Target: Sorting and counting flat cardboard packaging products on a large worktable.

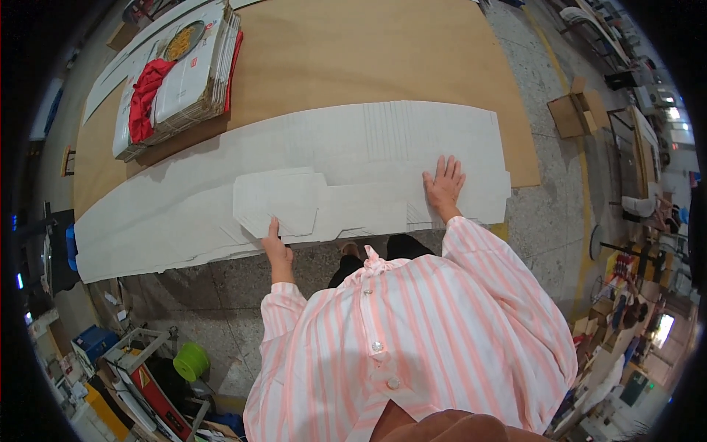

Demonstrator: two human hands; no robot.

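I see my right hand (444, 184) lying flat and open, fingers spread, on the right end of a flat white die-cut cardboard blank (324, 202). It presses on the sheet and grips nothing. My left hand (275, 247) is at the near edge of the same blank, at about 7 o'clock from its middle; the thumb lies on top of the edge, but the other fingers are hidden below, so I cannot tell how far this hand is closed.

The blank rests on a long layer of white cardboard sheets (412, 132) that covers the near side of the brown worktop (353, 51). At 11 o'clock, well apart from both hands, stands a stack of printed flat cartons (199, 66) with a red cloth (146, 92) lying on it. At 2 o'clock, on the floor beside the worktop, is an open brown box (578, 110). At 7 o'clock on the floor is a green spool (191, 361).
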